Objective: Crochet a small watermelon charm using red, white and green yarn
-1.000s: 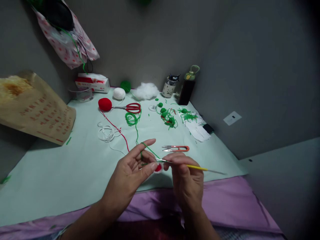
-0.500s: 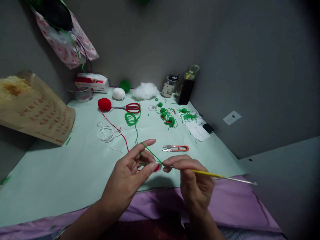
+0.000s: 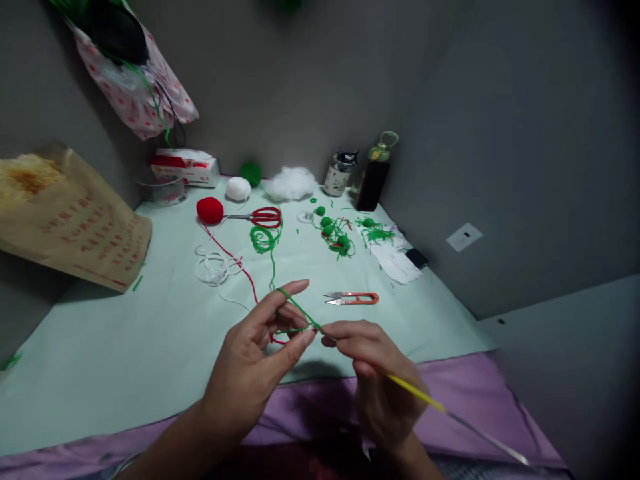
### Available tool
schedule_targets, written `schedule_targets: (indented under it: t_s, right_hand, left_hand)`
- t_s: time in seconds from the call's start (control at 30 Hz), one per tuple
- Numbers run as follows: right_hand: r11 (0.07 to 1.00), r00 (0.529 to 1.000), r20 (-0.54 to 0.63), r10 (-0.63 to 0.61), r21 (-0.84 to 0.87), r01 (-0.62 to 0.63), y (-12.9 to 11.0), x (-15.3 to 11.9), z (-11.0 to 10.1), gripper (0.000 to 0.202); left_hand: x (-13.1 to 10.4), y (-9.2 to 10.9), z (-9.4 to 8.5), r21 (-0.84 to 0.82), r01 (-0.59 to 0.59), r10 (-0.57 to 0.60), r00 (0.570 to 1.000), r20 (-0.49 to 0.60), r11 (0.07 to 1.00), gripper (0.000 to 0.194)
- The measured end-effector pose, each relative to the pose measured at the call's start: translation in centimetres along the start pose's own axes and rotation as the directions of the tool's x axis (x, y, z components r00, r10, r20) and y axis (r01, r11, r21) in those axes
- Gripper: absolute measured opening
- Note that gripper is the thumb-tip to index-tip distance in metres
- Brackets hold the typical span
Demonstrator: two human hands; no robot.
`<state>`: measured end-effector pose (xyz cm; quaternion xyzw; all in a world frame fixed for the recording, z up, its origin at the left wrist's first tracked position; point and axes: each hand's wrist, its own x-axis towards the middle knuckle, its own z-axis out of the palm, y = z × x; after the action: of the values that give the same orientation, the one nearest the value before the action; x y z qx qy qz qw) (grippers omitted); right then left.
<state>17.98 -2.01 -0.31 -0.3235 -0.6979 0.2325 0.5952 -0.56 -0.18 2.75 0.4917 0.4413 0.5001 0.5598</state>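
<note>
Pinched in the left hand (image 3: 245,367), nearer than and left of the orange-handled metal thread snips (image 3: 369,299), is a small white-and-red yarn piece (image 3: 311,327), mostly hidden. With thin green yarn (image 3: 296,305) running over that raised index finger, I'd go for light, even tension and a firm pinch right by the stitch. Right hand (image 3: 383,373), nearer than the snips, grips a yellow-handled metal crochet hook (image 3: 415,391), fingers curled, handle slanting down rightward.
</note>
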Motion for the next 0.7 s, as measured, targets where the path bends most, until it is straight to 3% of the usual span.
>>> schedule_targets:
  t_s: [0.1,0.3,0.43,0.53,0.7]
  right_hand:
    - [0.996,0.997,-0.059,0.049,0.081,-0.045,0.0,0.4,0.6,0.023]
    - [0.995,0.994,-0.069,0.084,0.064,-0.080,0.2,0.5,1.3,0.023]
    - [0.961,0.980,-0.110,0.166,0.242,-0.136,0.5,0.7,1.5,0.020]
    - [0.912,0.959,-0.123,0.254,0.362,-0.196,0.7,1.0,1.6,0.019]
    - [0.866,0.945,-0.100,0.311,0.440,-0.238,1.0,1.5,1.7,0.019]
  left_hand:
    - [0.0,0.1,0.0,-0.037,0.024,-0.024,1.000,0.012,0.999,0.045]
    - [0.2,-0.6,0.4,-0.228,0.147,-0.129,0.988,0.088,0.963,0.057]
    - [0.5,-0.7,0.2,-0.303,0.198,-0.169,0.978,0.120,0.932,0.062]
    - [0.6,-0.5,-0.2,-0.298,0.225,-0.175,0.967,0.186,0.928,0.064]
    - [0.4,0.0,-0.5,-0.202,0.210,-0.158,0.956,0.249,0.957,0.047]
